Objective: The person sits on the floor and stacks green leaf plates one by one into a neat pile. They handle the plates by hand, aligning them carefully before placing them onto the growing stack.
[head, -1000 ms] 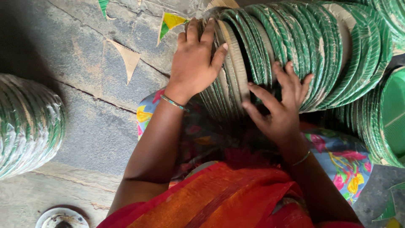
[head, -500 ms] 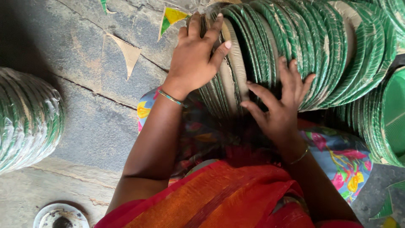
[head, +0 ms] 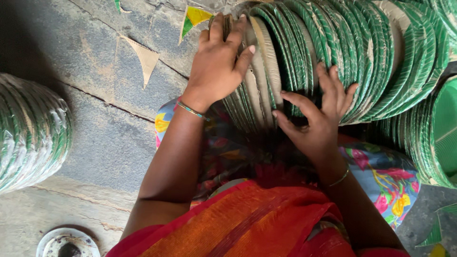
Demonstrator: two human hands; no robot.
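The stone floor [head: 95,123] fills the left half of the view, cracked and grey. Across the top right runs a long row of green plates [head: 362,52], stood on edge and leaning in an arc over the person's lap. A wrapped stack [head: 28,133] lies well apart at the left edge, and more plates [head: 438,138] crowd the right. The left hand [head: 219,62] lies flat on the row's near end, fingers spread, pressing rather than gripping. The right hand [head: 319,119] has its fingers pushed in between plates, parting them, holding none. A paper scrap [head: 143,57] lies on the floor nearby.
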